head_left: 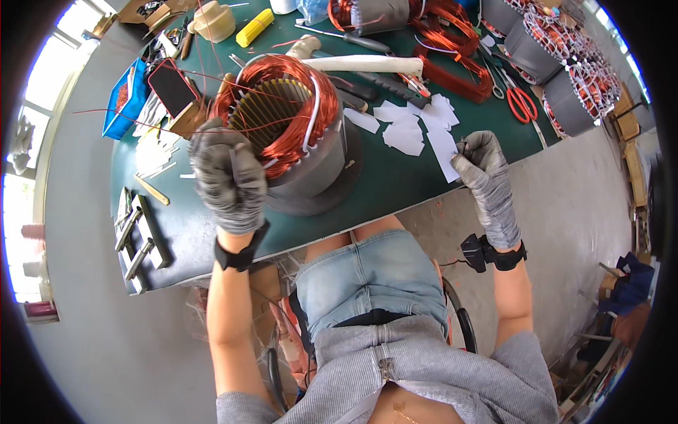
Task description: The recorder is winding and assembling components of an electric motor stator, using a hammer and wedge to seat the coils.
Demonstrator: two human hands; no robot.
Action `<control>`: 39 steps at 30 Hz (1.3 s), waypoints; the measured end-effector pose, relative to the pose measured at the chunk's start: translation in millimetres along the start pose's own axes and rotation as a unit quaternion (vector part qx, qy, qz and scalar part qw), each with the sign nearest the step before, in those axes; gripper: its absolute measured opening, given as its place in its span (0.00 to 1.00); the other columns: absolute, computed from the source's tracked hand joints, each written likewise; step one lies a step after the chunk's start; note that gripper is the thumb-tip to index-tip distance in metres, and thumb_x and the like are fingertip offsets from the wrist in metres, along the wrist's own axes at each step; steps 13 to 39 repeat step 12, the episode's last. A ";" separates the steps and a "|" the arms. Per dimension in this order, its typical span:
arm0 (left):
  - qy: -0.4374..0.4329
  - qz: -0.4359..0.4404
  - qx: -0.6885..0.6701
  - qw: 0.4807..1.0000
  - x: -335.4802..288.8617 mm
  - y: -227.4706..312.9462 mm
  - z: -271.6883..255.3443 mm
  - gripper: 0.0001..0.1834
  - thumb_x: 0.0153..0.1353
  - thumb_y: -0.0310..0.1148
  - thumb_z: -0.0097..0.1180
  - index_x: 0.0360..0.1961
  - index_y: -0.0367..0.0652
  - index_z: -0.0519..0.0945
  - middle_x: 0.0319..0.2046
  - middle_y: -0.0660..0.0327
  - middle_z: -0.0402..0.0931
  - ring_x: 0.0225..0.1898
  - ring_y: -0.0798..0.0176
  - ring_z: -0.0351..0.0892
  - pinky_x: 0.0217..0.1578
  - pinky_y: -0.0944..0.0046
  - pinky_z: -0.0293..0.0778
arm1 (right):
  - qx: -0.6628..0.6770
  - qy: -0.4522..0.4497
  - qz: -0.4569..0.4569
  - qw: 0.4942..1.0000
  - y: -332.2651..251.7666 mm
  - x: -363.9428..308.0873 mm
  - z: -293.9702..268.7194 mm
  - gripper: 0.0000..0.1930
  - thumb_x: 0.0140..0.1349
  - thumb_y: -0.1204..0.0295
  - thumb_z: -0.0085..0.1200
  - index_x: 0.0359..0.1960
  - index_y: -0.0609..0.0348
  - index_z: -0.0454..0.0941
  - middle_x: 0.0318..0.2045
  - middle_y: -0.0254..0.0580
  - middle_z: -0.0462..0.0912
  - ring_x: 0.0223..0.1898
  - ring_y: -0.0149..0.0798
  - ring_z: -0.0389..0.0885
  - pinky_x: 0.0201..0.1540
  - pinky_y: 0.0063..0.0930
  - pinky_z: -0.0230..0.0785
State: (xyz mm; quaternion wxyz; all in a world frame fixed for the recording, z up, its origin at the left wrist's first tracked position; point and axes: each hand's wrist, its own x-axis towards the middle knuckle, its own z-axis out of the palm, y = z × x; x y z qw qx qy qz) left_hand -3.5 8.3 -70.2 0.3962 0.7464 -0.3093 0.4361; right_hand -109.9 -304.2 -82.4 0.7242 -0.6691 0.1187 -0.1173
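A grey motor stator [311, 185] stands on the green table, with orange-red copper wire coils [286, 152] bulging from its upper end. Yellowish slot liners show inside its bore. My left hand [229, 173], in a grey glove, is closed at the stator's left side beside the coils; what its fingers hold, if anything, is hidden. Thin red wires run close by it. My right hand [486, 173], also gloved, pinches a white paper strip [443, 152] by its edge near the table's front edge. The strip's far end meets a pile of cut white paper pieces [405, 134].
Red-handled scissors [521, 106] lie at the right. Several wound grey stators [571, 104] stand beyond them, and loose copper coils [452, 67] lie at the back. A blue bin [126, 99], a yellow tool handle [255, 27] and a metal fixture [145, 240] occupy the left side.
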 end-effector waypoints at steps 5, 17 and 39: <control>0.033 0.029 0.076 0.996 4.6 24.5 19.3 0.08 0.49 0.20 0.52 0.31 0.41 0.70 0.29 0.57 0.72 0.36 0.49 0.72 0.45 0.52 0.68 | 0.008 -0.022 -0.034 0.999 -2.3 10.7 22.3 0.12 0.57 0.78 0.54 0.43 0.60 0.71 0.31 0.27 0.72 0.29 0.18 0.68 0.30 0.10 0.63; 0.002 -0.070 -0.266 0.961 -9.1 44.4 -3.7 0.25 0.62 0.30 0.52 0.60 0.50 0.65 0.47 0.58 0.71 0.42 0.54 0.75 0.53 0.55 0.65 | -0.118 -0.283 -0.149 0.940 -44.3 56.6 67.6 0.09 0.61 0.71 0.53 0.42 0.59 0.75 0.34 0.30 0.76 0.35 0.24 0.73 0.39 0.17 0.67; 0.002 -0.070 -0.266 0.961 -9.1 44.4 -3.7 0.25 0.62 0.30 0.52 0.60 0.50 0.65 0.47 0.58 0.71 0.42 0.54 0.75 0.53 0.55 0.65 | -0.118 -0.283 -0.149 0.940 -44.3 56.6 67.6 0.09 0.61 0.71 0.53 0.42 0.59 0.75 0.34 0.30 0.76 0.35 0.24 0.73 0.39 0.17 0.67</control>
